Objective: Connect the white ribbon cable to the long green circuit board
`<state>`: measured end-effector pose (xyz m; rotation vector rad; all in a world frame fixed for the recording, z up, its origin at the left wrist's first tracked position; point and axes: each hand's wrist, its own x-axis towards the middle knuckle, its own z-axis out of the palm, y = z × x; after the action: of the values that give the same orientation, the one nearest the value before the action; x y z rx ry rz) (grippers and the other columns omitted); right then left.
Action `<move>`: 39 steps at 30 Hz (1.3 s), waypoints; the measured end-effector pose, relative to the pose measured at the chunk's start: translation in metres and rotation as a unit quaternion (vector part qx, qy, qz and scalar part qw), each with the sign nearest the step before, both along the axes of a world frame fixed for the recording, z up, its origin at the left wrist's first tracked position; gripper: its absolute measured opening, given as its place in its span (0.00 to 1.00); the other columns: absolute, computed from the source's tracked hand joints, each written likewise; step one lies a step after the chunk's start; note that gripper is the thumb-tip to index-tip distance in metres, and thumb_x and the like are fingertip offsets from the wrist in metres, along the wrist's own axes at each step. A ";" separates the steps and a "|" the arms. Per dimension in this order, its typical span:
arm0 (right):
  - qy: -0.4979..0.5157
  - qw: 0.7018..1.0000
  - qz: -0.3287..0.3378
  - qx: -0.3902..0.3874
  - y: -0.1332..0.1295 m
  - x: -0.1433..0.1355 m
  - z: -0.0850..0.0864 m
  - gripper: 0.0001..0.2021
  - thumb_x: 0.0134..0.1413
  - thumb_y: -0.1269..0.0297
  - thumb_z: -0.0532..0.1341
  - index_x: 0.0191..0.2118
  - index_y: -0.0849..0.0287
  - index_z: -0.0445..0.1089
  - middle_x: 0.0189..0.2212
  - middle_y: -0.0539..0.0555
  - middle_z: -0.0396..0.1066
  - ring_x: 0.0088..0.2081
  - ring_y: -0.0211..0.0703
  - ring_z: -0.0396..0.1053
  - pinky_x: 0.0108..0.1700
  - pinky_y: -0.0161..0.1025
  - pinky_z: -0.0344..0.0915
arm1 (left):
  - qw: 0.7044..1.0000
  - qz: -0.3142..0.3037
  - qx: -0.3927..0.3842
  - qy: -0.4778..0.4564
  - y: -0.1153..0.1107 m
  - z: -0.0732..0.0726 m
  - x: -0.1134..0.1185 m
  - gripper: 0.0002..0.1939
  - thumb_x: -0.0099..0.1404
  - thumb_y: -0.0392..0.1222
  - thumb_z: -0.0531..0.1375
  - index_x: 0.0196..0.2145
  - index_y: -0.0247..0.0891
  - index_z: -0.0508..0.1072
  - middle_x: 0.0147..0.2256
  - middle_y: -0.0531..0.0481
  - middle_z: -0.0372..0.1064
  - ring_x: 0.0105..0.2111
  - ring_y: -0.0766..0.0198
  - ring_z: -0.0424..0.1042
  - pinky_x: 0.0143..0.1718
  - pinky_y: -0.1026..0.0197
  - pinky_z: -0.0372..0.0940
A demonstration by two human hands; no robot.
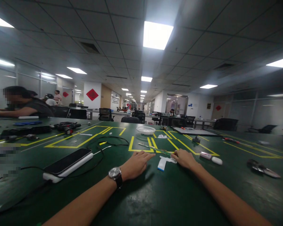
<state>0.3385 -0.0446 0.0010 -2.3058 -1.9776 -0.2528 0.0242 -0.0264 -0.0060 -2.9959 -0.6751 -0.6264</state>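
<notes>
A thin greenish strip (pixel 153 148) lies slantwise on the green table, its right end close to my right hand. My right hand (pixel 184 158) has its fingers closed at a small whitish piece, too small to make out. Beside it lies a white flat piece with a blue end (pixel 162 164). My left hand (pixel 137 163), with a watch on the wrist, hovers or rests left of the white piece, index finger stretched out toward the strip and nothing visible in it.
A white round basket (pixel 146 130) stands beyond the strip. A phone on a white holder (pixel 68 164) and black cables lie left. Two white cases (pixel 205 155) and a dark metal tool (pixel 263 169) lie right. A person (pixel 25 103) sits at far left.
</notes>
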 end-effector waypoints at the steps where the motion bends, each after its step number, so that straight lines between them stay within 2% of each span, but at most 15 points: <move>1: 0.001 1.000 -0.010 0.006 0.000 -0.002 -0.002 0.19 0.65 0.49 0.52 0.47 0.56 0.73 0.48 0.62 0.70 0.50 0.58 0.68 0.47 0.52 0.64 | 1.000 -0.001 -0.002 0.005 -0.001 -0.001 0.001 0.30 0.69 0.33 0.49 0.66 0.46 0.53 0.61 0.47 0.60 0.59 0.53 0.59 0.58 0.48 0.55; 6: 0.019 0.999 -0.029 -0.005 0.002 -0.006 -0.007 0.21 0.63 0.47 0.53 0.49 0.58 0.69 0.50 0.64 0.67 0.53 0.60 0.64 0.50 0.57 0.63 | 1.000 -0.006 -0.001 0.020 -0.003 -0.006 0.005 0.28 0.69 0.35 0.49 0.66 0.46 0.55 0.60 0.48 0.62 0.56 0.53 0.61 0.54 0.49 0.57; 15: 0.041 0.999 -0.002 -0.022 -0.002 -0.005 -0.008 0.27 0.63 0.44 0.49 0.55 0.59 0.66 0.54 0.67 0.64 0.56 0.64 0.60 0.54 0.63 0.60 | 0.999 0.006 -0.018 0.026 -0.001 -0.009 0.005 0.28 0.70 0.37 0.50 0.66 0.46 0.54 0.60 0.47 0.62 0.57 0.52 0.60 0.53 0.48 0.57; 24: 0.055 0.996 0.025 -0.070 -0.017 -0.014 -0.005 0.39 0.60 0.34 0.46 0.63 0.61 0.61 0.60 0.71 0.57 0.62 0.69 0.53 0.57 0.67 0.55 | 0.999 0.025 -0.025 0.030 -0.007 -0.004 0.005 0.23 0.73 0.43 0.50 0.64 0.46 0.57 0.59 0.46 0.64 0.56 0.51 0.61 0.53 0.49 0.56; 29: 0.097 0.993 0.013 -0.064 -0.015 -0.009 -0.001 0.33 0.66 0.39 0.36 0.66 0.48 0.56 0.60 0.64 0.59 0.62 0.66 0.55 0.57 0.69 0.54 | 0.999 0.017 -0.017 0.026 -0.007 -0.003 0.005 0.22 0.75 0.49 0.47 0.63 0.45 0.60 0.57 0.46 0.65 0.55 0.52 0.62 0.52 0.50 0.58; 34: 0.070 0.997 0.007 -0.036 -0.007 -0.014 -0.007 0.32 0.65 0.38 0.39 0.63 0.44 0.62 0.56 0.64 0.61 0.60 0.69 0.56 0.55 0.72 0.54 | 1.000 0.020 -0.003 0.017 -0.006 -0.004 0.006 0.22 0.76 0.50 0.45 0.62 0.45 0.62 0.56 0.46 0.66 0.54 0.51 0.62 0.52 0.49 0.57; 36: 0.069 0.997 0.024 -0.035 -0.005 -0.019 -0.009 0.31 0.64 0.38 0.40 0.62 0.44 0.65 0.54 0.64 0.62 0.59 0.67 0.58 0.54 0.69 0.56 | 1.000 0.021 0.004 0.013 -0.004 -0.004 0.006 0.21 0.76 0.50 0.46 0.62 0.44 0.63 0.56 0.45 0.66 0.55 0.51 0.62 0.53 0.49 0.57; 39: 0.089 0.992 0.081 -0.031 -0.005 -0.031 -0.007 0.29 0.66 0.41 0.41 0.57 0.47 0.70 0.50 0.62 0.65 0.55 0.60 0.62 0.55 0.59 0.60 | 1.000 0.023 0.016 -0.001 -0.001 -0.005 0.006 0.21 0.75 0.49 0.47 0.61 0.44 0.63 0.57 0.45 0.65 0.56 0.52 0.61 0.54 0.49 0.56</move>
<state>0.3079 -0.0493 -0.0064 -2.1028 -2.0916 0.0271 0.0301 -0.0276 -0.0114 -2.9419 -0.7242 -0.6326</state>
